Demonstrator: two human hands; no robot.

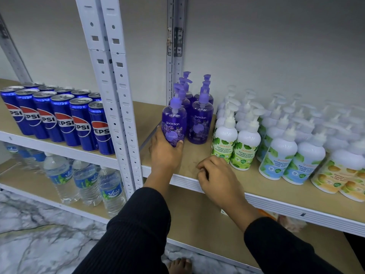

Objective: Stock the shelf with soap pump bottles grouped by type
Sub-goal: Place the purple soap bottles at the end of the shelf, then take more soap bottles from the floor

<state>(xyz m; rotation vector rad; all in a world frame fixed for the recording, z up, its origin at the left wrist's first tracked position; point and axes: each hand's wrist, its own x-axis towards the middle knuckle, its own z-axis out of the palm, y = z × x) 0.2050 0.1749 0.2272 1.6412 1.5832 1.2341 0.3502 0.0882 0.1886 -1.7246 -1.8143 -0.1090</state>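
Observation:
My left hand (165, 153) grips the base of a purple pump bottle (174, 120), which stands at the front of the left purple row on the wooden shelf (189, 155). Another purple bottle (200, 119) stands right beside it, with several more purple ones behind both. My right hand (215, 176) hovers over the shelf's front edge, fingers loosely curled and holding nothing. To the right stand white bottles with green leaf labels (236, 144), then blue-label ones (290, 157), then yellow-label ones (341, 175).
White slotted uprights (118, 91) rise just left of the purple bottles. Pepsi cans (65, 119) fill the neighbouring shelf, with water bottles (87, 180) below them. A lower wooden shelf (199, 218) lies beneath my arms, and marble floor (39, 234) is at the bottom left.

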